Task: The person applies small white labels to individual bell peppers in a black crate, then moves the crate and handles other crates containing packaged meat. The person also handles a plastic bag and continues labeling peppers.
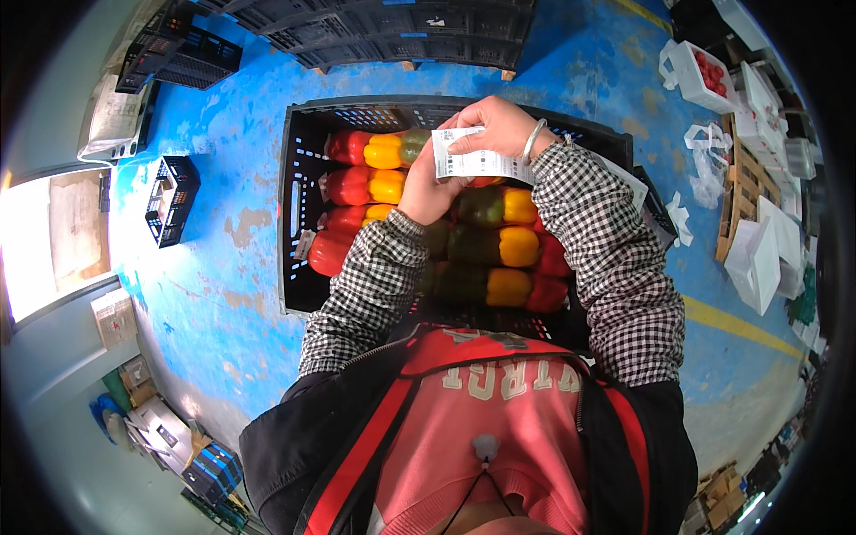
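A strip of white printed labels [491, 164] is stretched between my two hands, above a black plastic crate [287, 200]. My right hand [498, 127] pinches it from above, the thumb lying across its printed face. At the strip's left end, my left hand [431, 190] grips it, with the fingers partly hidden behind the paper. Beneath my hands, the crate holds rows of red bell peppers [330, 252], yellow bell peppers [518, 246] and green bell peppers [478, 206], apparently packed in groups. Small white tags [303, 245] show at the left ends of several packs. My forearms cover part of the rows.
Stacked black crates [401, 33] stand on a pallet beyond the crate. A small black crate [172, 200] sits on the blue floor [234, 167] at left. To the right are a foam box of red produce [705, 73], a wooden pallet [745, 187] and plastic bags [707, 160].
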`<state>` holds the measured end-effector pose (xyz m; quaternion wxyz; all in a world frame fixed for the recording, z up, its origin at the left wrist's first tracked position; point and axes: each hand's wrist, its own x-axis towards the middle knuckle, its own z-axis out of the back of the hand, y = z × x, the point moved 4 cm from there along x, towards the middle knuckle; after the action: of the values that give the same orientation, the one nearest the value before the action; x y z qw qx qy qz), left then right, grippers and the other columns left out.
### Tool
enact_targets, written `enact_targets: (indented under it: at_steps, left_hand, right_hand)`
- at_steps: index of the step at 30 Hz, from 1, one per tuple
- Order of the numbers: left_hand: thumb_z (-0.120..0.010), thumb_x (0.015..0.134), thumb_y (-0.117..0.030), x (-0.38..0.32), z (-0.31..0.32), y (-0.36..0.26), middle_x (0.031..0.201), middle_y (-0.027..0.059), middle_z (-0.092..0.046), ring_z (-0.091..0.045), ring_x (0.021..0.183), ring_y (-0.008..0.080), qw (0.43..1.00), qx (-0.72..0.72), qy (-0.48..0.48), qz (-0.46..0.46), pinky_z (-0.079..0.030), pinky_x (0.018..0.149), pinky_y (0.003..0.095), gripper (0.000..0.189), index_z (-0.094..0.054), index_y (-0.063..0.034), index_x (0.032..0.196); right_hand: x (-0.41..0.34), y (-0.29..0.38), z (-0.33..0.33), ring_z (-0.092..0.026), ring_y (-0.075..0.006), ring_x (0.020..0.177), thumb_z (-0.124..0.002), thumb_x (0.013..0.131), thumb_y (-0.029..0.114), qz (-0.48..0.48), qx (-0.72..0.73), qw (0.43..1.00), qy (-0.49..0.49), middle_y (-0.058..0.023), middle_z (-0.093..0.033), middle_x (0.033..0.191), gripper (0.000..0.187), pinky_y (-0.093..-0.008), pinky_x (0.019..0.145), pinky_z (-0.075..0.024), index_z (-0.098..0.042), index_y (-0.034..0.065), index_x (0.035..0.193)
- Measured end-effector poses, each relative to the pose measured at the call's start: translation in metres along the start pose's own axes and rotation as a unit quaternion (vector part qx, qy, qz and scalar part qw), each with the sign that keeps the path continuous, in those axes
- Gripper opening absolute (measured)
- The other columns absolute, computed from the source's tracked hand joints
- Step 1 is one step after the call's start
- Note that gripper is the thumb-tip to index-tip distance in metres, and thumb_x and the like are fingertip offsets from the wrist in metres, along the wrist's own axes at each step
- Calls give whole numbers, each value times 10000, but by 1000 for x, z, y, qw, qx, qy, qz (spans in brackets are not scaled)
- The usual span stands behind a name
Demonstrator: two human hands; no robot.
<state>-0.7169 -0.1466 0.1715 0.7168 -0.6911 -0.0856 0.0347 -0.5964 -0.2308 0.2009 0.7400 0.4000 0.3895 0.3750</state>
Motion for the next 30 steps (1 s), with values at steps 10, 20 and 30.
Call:
enact_targets:
  at_steps: [10, 20, 30]
  left_hand:
    - [-416, 998, -258, 6, 4, 8, 1142, 75, -590, -553, 1044, 129, 968, -216, -104, 81, -439, 901, 248, 397, -519, 28, 1254]
    - [-696, 800, -75, 2, 58, 4, 980, 88, -646, -604, 833, 124, 947, 180, -261, 53, -513, 723, 258, 326, -607, 54, 1086]
    - [-745, 679, -316, 29, -200, 64, 1300, 190, -480, -448, 1200, 362, 835, 460, 300, -28, -358, 1027, 409, 706, -490, -34, 1274]
  right_hand:
    - [-16, 18, 0, -622, -262, 829, -753, 684, 264, 105, -158, 981, -27, -142, -656, 900, 389, -340, 742, -475, -637, 24, 969]
    - [-248, -46, 105, -592, -106, 747, -698, 792, 209, -21, -26, 965, -259, -45, -623, 825, 284, -268, 662, -485, -592, 21, 977]
    - [-413, -51, 60, -531, -88, 807, -662, 780, -31, 26, 140, 856, -498, -31, -576, 924, 228, -208, 721, -431, -578, 2, 989]
